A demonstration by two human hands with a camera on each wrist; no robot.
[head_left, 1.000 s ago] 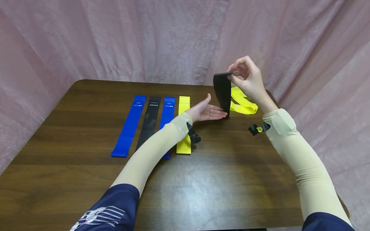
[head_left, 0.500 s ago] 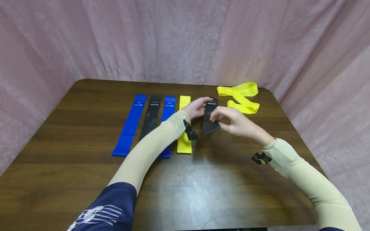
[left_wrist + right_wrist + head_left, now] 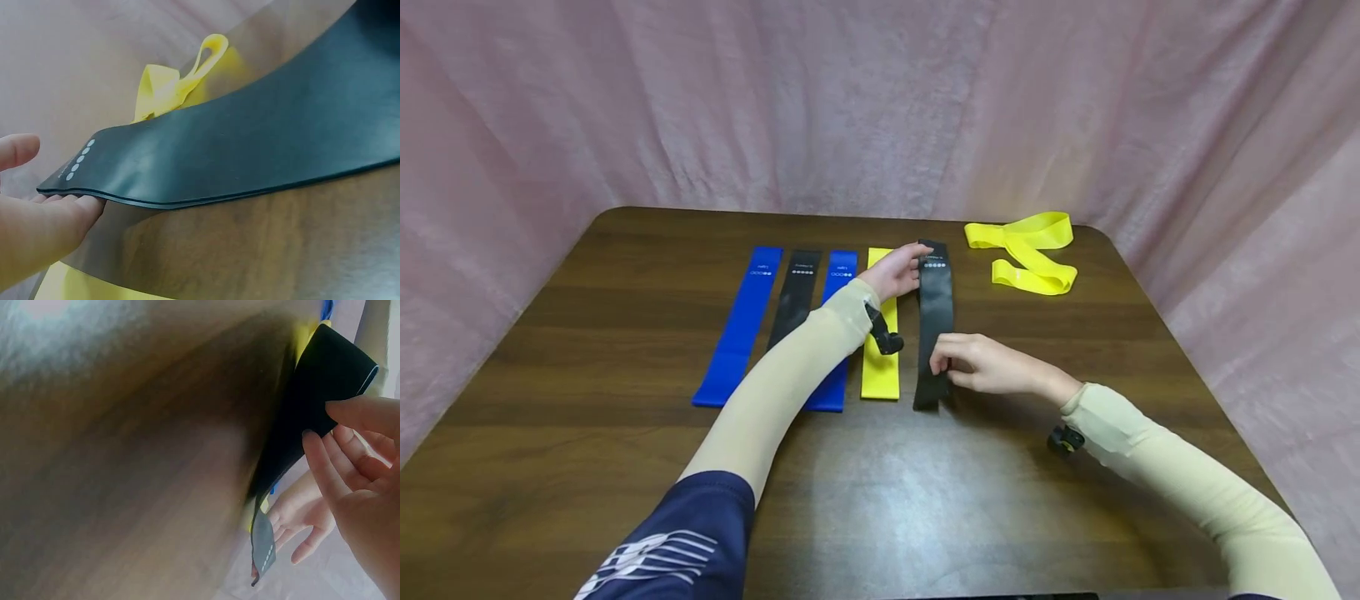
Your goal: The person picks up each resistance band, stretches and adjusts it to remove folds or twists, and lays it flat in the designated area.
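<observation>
Head view: black band stretched out flat on the counter, long axis running away from the body, just right of the yellow band and closing the row of blue band, second black band and second blue band. Far end met by the left hand, fingers nearly straight and touching the printed tip; near end pinched between thumb and fingers of the right hand, which sits to the band's right. Each hand nearest its own end. Loose folded yellow band lying well apart at the far right corner.

Left wrist view: black band lifted slightly off the counter at the dotted end, resting on straight fingertips of the left hand; not gripped, thumb held apart above. Folded yellow band beyond.

Right wrist view: near end of the black band held by curled fingers of the right hand, thumb on the outer face. Band curving down toward the other hand, spread wide under the far tip.
</observation>
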